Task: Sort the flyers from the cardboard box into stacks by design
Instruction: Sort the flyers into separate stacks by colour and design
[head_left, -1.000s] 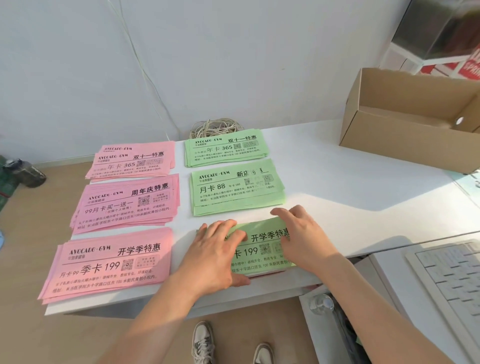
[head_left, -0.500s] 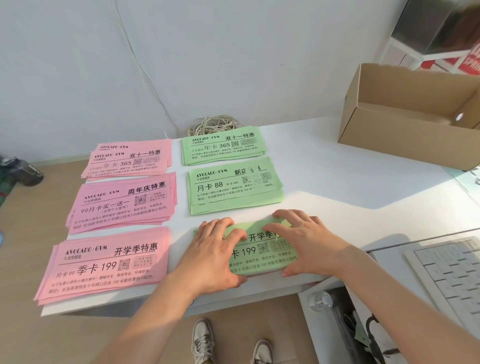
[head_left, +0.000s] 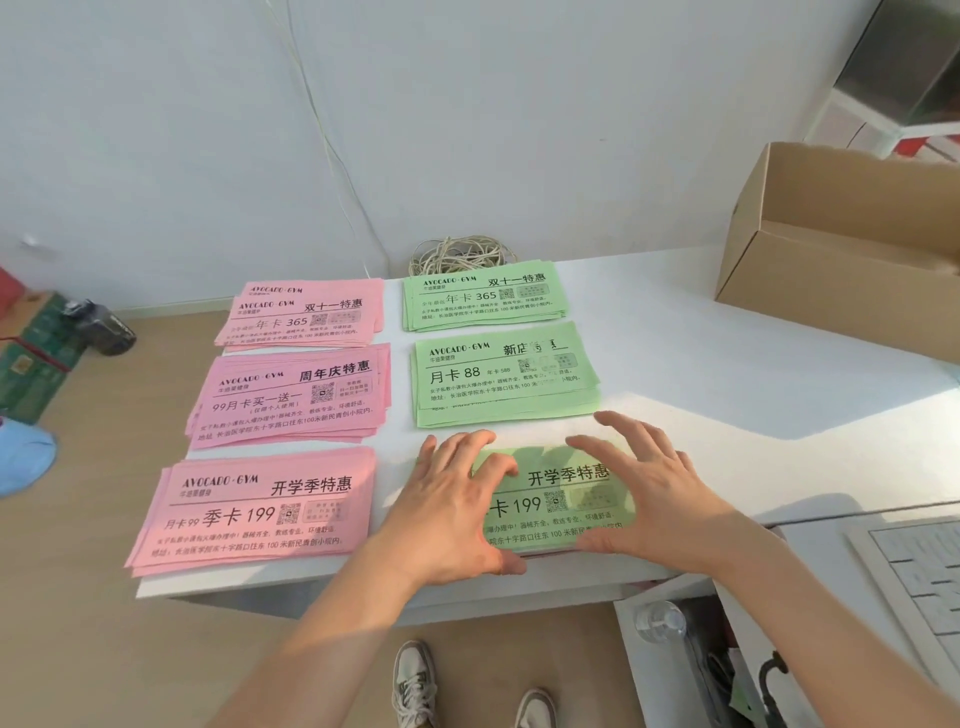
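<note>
Between flat-fingered left hand (head_left: 452, 514) and spread-fingered right hand (head_left: 655, 493), nearest green flyer stack (head_left: 563, 506).

forearms (head_left: 322, 639): bare | left hand (head_left: 447, 512), right hand (head_left: 654, 499): bare | feet: white-grey laced sneakers (head_left: 415, 686)

The left hand (head_left: 452, 512) and right hand (head_left: 662, 499) bracket the nearest green stack (head_left: 563, 501).

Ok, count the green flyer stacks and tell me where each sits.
3, in one column right of the pink stacks: the far green stack, the middle green stack, and the near green stack at the table's front edge, partly hidden by the left hand and right hand.
</note>
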